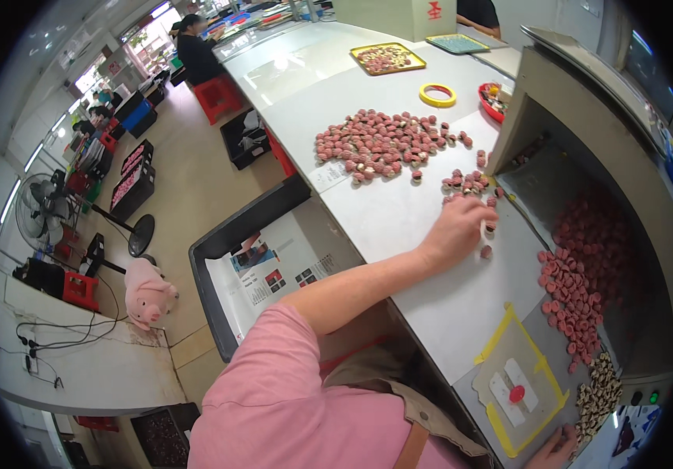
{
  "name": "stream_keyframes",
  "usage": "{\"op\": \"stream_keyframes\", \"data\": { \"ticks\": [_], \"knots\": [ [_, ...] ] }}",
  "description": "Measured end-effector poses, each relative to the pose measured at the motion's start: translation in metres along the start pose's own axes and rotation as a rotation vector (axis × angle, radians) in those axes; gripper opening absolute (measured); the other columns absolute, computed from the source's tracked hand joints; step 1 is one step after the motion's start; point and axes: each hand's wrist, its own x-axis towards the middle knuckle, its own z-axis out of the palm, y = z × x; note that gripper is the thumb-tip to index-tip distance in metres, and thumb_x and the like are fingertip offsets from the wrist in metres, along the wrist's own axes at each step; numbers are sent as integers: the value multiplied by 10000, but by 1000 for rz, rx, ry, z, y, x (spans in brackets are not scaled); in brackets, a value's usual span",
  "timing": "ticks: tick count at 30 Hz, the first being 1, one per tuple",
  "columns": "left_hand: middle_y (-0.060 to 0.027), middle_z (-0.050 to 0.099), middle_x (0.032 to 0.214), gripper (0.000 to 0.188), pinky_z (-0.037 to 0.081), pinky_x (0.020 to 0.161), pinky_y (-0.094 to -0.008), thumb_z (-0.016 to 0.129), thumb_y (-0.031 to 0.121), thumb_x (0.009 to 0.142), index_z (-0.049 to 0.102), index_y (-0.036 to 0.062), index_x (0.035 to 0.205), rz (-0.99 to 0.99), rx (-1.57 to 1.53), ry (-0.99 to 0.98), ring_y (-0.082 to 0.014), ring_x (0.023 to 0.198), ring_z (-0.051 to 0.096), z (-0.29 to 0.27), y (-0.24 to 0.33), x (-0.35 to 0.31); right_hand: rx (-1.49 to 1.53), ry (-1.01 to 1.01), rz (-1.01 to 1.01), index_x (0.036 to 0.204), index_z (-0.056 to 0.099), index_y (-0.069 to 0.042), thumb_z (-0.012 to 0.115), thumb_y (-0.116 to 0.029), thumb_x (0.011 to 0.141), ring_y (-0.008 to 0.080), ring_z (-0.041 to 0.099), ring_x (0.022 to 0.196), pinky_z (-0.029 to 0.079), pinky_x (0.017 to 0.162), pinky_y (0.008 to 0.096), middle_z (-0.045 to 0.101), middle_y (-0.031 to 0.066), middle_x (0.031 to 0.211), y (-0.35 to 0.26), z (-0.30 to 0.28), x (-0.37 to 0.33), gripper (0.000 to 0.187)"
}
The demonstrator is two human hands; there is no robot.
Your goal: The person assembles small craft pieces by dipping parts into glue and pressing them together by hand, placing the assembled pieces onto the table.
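Observation:
My left hand (pixel 459 228) reaches across the white table, fingers bent down and drawn together at a small cluster of pink domed pieces with pale and dark undersides (pixel 465 182). What its fingertips hold, if anything, is hidden. At the lower right edge my right hand (pixel 553 451) shows only in part, its fingers curled beside a heap of small cream-and-dark pieces (pixel 598 393). I cannot make out anything in it. Between the hands lies a grey pad edged with yellow tape (pixel 499 426); on its white card rests one red oval piece (pixel 517 394).
A larger heap of pink pieces (pixel 391 144) lies farther off. Loose pink shells (pixel 571 301) spill from a grey hooded box (pixel 598 141) at right. Beyond are a yellow tape roll (pixel 437 95), a yellow tray (pixel 387 70) and a red bowl (pixel 493 109). A black crate (pixel 219 305) stands left.

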Motion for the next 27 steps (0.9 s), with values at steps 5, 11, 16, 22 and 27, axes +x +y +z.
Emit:
{"op": "stream_keyframes", "data": {
  "ticks": [5, 11, 16, 22, 27],
  "knots": [
    [-107, 550, 969, 266, 466, 813, -355, 562, -46, 788, 612, 36, 1036, -206, -214, -3, -267, 951, 530, -4, 7, 8, 64, -10, -5, 1066, 600, 78, 631, -221, 882, 375, 617, 848, 507, 740, 401, 633, 264, 948, 3, -3, 3, 353],
    [-84, 544, 1001, 207, 506, 725, -265, 540, -15, 869, 610, 34, 1058, -239, -68, -80, -147, 841, 565, 7, 0, 11, 96, -25, 31, 1027, 597, 85, 638, -204, 874, 376, 597, 827, 502, 759, 400, 616, 255, 941, 11, -2, 8, 330],
    [-72, 556, 718, 118, 448, 675, -311, 577, 82, 821, 615, 54, 930, -244, -33, -27, -205, 671, 532, 7, 9, 18, 363, 22, 31, 1224, 501, 7, 518, -157, 959, 183, 536, 882, 451, 776, 301, 554, 126, 1149, 80, 31, -8, 312],
    [-37, 539, 622, 159, 404, 545, -282, 592, 115, 844, 624, 51, 986, -277, 137, -119, -117, 556, 484, 15, 8, 14, 437, 8, 117, 1181, 515, 5, 506, -135, 962, 166, 529, 881, 441, 776, 287, 575, 87, 1069, 53, 22, -11, 260],
    [-60, 578, 669, 169, 442, 596, -318, 586, 161, 840, 623, 68, 976, -364, 177, -170, -176, 621, 545, 15, 15, 16, 478, -6, 164, 1181, 514, 7, 502, -128, 962, 157, 525, 876, 436, 774, 278, 569, 78, 1057, 53, 17, -13, 257]
  ]
}}
